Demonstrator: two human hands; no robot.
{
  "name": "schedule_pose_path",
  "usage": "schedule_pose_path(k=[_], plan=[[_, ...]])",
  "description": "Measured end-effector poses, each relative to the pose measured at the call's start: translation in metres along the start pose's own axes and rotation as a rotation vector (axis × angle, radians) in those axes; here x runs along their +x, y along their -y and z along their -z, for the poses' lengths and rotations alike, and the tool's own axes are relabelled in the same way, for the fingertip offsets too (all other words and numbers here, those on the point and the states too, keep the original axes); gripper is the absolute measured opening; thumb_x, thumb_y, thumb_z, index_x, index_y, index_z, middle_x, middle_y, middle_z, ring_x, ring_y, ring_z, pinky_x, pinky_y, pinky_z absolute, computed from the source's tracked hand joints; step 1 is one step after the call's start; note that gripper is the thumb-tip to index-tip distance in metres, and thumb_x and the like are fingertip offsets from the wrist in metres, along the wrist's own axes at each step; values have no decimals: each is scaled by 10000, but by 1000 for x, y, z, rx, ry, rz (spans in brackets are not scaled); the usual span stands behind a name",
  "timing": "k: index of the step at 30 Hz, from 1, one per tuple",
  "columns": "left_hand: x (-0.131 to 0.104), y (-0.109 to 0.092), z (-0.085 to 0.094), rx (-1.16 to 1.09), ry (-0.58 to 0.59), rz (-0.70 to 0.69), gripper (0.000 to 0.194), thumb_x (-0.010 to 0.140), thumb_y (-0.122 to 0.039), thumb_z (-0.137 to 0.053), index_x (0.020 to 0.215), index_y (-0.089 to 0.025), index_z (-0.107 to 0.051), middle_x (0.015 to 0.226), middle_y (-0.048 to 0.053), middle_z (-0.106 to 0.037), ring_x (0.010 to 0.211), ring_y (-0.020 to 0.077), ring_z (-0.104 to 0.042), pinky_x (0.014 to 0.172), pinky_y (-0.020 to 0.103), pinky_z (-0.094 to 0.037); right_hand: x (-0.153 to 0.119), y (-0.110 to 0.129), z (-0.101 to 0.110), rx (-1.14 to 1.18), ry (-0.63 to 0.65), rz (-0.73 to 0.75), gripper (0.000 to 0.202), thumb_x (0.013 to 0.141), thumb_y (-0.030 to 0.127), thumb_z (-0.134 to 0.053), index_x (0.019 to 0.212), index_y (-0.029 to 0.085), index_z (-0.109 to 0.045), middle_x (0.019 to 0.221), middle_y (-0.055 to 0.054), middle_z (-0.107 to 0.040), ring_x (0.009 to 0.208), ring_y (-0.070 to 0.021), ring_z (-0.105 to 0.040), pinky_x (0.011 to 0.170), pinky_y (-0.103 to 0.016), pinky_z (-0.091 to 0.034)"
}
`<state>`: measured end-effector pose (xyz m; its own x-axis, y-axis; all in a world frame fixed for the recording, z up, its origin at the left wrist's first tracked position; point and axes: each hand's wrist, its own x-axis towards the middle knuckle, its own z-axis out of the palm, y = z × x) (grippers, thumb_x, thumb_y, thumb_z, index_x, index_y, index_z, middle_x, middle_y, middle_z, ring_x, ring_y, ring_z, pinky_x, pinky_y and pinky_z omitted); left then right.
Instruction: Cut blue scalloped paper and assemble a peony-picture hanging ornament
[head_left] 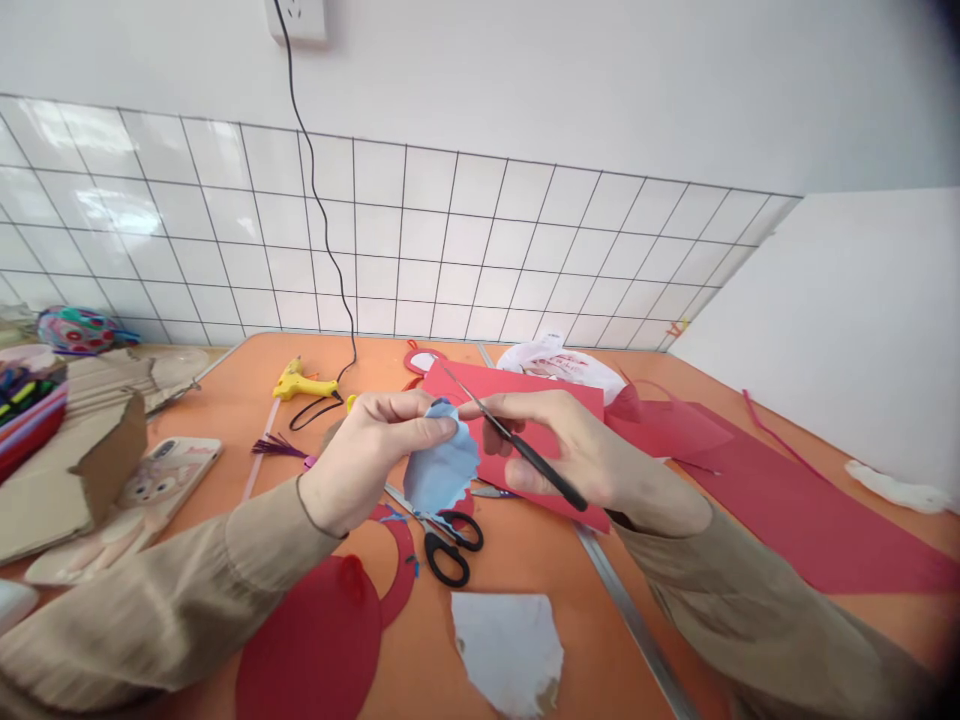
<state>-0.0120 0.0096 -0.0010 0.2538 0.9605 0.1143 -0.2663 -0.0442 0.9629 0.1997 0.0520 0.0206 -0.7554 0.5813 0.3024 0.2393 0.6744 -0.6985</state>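
While the left hand [367, 445] pinches the wavy-edged blue piece [442, 476], the right hand [574, 435] grips a black-handled tool [551, 474]; seems mid-shaping, so the next move needs a steady pinch.

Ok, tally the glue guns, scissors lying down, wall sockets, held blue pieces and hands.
Glue guns: 1
Scissors lying down: 1
Wall sockets: 1
Held blue pieces: 1
Hands, left hand and right hand: 2
Total: 6
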Motion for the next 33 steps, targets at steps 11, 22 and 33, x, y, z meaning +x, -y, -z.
schedule_pose_path(k=[11, 22, 33], plan=[[0, -6, -2, -8, -19, 10, 149, 726, -192, -743, 582, -154, -733, 575, -15, -623, 469, 62, -473, 529, 220, -422, -2, 4, 6, -43, 134, -90, 310, 797, 471, -717, 835, 169, -657, 666, 25, -444, 603, -110, -356, 514, -244, -307], [0, -4, 0, 10, 15, 95, 142, 700, -198, -745, 564, -159, -741, 510, -17, -580, 474, 84, -479, 514, 243, -391, -1, 0, 7, 72, 218, -102, 408, 793, 560, -707, 722, 171, -611, 590, 42, -428, 550, -98, -349, 497, -261, -252], [1, -6, -2, 21, -8, 114, 114, 678, -209, -750, 584, -146, -738, 548, 11, -631, 508, 106, -514, 536, 260, -392, 2, 2, 7, 73, 236, -103, 434, 802, 591, -670, 754, 166, -599, 610, 36, -426, 568, -105, -367, 508, -265, -257]])
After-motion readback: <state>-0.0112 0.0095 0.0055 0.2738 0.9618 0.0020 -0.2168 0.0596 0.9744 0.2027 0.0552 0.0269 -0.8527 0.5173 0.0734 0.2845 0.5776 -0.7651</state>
